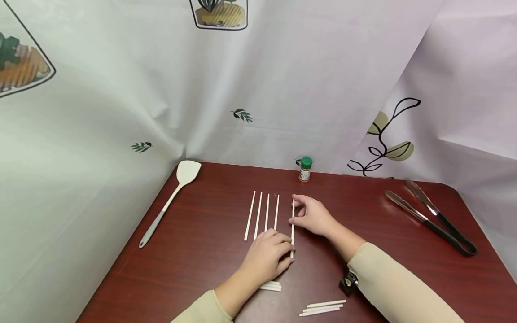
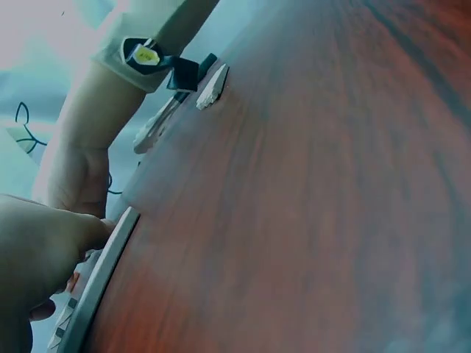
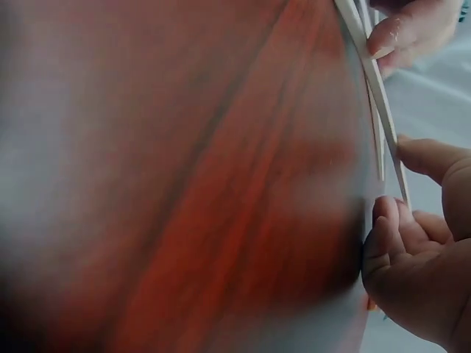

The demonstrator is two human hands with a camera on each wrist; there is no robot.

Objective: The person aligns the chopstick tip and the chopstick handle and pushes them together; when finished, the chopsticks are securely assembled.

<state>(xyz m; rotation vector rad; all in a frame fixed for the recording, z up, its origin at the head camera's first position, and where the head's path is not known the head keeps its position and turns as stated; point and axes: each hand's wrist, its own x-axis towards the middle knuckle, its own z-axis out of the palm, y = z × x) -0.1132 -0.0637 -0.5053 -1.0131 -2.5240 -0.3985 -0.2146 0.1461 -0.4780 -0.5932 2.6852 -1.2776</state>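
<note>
Tabletop (image 1: 181, 278) of dark red wood grain spreads before us, bearing V-shaped metal tongs (image 1: 444, 235) with black handles. Over it we see a left hand (image 1: 266, 255) and a right hand (image 1: 317, 217), fingers curled and clamped on one slim, straight white stick (image 1: 292, 234), left toward the near end, right toward the far. Four matching sticks (image 1: 258, 215) lie roughly parallel, left of it.

Lettering, my three views: none I can read. Item: small green-capped jar (image 1: 305, 169), far side of the table (image 1: 343, 197); pale label (image 1: 304, 175) with dark print, too small on my feed to read. Item: wrist-worn device (image 2: 147, 56), yellow face; any marking there is too unclear for me.
</note>
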